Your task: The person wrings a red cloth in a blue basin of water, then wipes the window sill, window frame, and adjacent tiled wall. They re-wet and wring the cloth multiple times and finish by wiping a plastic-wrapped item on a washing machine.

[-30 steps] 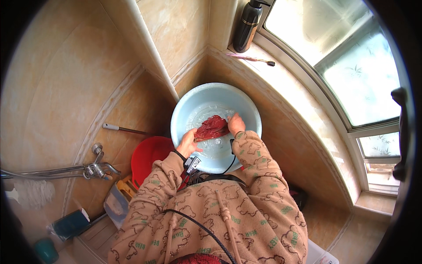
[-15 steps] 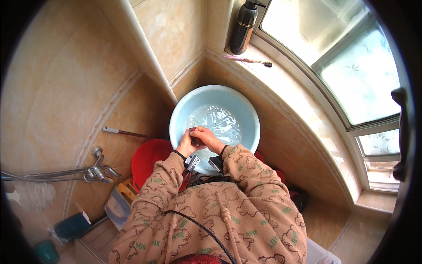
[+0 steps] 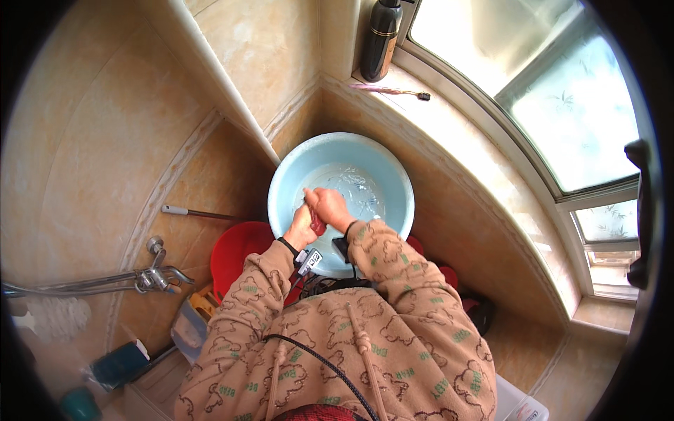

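Note:
Over the near left part of a light blue basin (image 3: 393, 168) with water (image 3: 358, 193) in it, my two hands are pressed together. Between them is a small dark red piece of cloth (image 3: 318, 224), wet-looking and bunched; its exact kind does not show. My left hand (image 3: 302, 226) is closed round it from the left. From the right my right hand (image 3: 328, 205) closes over its upper part, fingers wrapped. A bit of the red cloth hangs out below the right hand.
Left of the blue basin stands a red basin (image 3: 235, 252). A chrome tap (image 3: 151, 277) and a mop-like handle (image 3: 186, 210) are by the left wall. On the window ledge are a dark pump bottle (image 3: 380, 42) and a toothbrush (image 3: 393, 91). Cables hang near my wrists.
My right hand has moved up and slightly left, over the left hand's fingertips, and the cloth is now squeezed narrower. The water's surface looks calmer.

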The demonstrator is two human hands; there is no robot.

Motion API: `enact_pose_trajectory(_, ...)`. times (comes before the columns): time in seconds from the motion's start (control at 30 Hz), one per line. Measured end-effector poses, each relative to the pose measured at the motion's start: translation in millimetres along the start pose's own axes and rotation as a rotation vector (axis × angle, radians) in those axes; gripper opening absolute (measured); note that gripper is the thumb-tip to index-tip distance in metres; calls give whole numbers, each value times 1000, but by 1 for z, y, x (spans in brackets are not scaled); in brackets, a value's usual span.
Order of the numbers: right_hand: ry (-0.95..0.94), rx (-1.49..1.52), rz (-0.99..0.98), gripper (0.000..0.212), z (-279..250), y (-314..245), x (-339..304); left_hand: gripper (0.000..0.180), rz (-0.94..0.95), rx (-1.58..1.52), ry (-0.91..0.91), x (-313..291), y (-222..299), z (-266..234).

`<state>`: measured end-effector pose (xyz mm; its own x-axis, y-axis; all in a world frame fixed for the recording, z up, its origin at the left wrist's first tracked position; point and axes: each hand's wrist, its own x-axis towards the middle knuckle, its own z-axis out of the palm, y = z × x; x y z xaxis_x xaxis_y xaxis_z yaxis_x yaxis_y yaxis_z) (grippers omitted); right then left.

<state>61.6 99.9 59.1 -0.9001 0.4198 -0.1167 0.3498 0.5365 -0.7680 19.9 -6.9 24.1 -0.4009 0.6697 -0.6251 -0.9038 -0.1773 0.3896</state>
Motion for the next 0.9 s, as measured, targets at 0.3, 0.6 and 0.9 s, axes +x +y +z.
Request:
enact_pose_trajectory(0.3,-13,-301,418,57,-41,112,13,46,-102,306,303,-22,18,-2)
enact_pose_trajectory(0.6,-76,-132,228,55,33,94,3,62,-257,216,300,-11,0,-16)
enact_pose_trajectory(0.9,-389,940,459,19,16,4,-22,56,-159,-58,151,-2,6,-29)
